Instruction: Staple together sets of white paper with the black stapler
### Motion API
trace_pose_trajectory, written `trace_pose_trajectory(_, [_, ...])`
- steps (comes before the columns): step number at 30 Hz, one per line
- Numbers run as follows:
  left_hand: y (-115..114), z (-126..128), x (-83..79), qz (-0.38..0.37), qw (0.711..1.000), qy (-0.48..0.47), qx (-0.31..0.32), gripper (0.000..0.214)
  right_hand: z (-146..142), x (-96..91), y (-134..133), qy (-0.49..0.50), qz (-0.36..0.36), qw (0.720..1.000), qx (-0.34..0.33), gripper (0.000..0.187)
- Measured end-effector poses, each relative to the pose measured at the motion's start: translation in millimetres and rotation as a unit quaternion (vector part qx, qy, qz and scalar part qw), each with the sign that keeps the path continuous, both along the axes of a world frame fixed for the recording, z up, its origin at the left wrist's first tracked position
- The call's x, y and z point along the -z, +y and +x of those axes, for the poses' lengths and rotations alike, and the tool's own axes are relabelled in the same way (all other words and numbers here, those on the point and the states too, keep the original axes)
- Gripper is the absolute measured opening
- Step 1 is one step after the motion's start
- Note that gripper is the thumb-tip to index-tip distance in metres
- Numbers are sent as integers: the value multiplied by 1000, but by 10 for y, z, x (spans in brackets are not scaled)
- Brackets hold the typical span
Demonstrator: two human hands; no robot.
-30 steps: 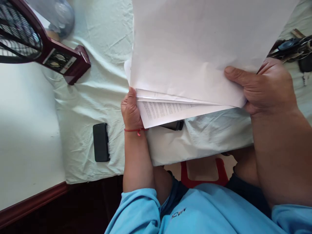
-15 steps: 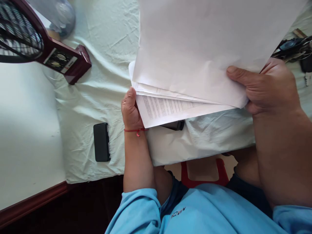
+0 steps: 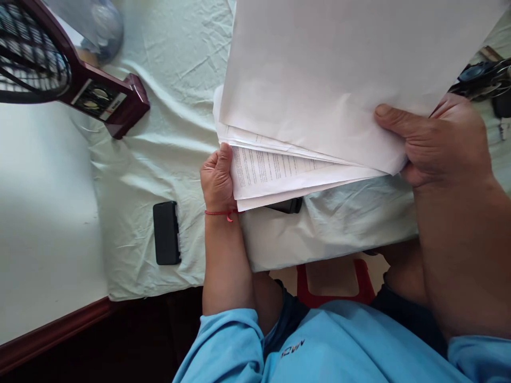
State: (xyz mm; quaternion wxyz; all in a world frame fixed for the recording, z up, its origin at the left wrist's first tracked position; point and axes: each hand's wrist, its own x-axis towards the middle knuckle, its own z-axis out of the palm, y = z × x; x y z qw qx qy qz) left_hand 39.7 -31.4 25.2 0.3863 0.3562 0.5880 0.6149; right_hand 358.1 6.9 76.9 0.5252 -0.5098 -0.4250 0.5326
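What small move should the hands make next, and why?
Perhaps nudge the papers together with the left hand: their edges meet near the right hand but fan apart toward the left, where the left hand grips them and printed lines show below the blank top sheet.

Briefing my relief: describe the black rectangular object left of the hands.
On the pale-green tablecloth, find the left hand holding papers. The black rectangular object lies left of its wrist. Unlike the black item partly hidden by papers, it's fully uncovered.

The single head-worn view looked forward and down from above and behind the left grip (image 3: pixel 217 180) and right grip (image 3: pixel 445 141), near enough to frame both.
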Motion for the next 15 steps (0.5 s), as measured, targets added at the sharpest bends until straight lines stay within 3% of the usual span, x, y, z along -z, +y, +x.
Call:
trace_pose_trajectory(6, [-9,-59,-2,-5,999,-23,22,53,14,-31,-16,-9,6,1000,6,17])
trace_pose_trajectory(15, [11,-77,58,-1,1000,-4,-1,53,4,-41,-18,3,8,1000,6,14])
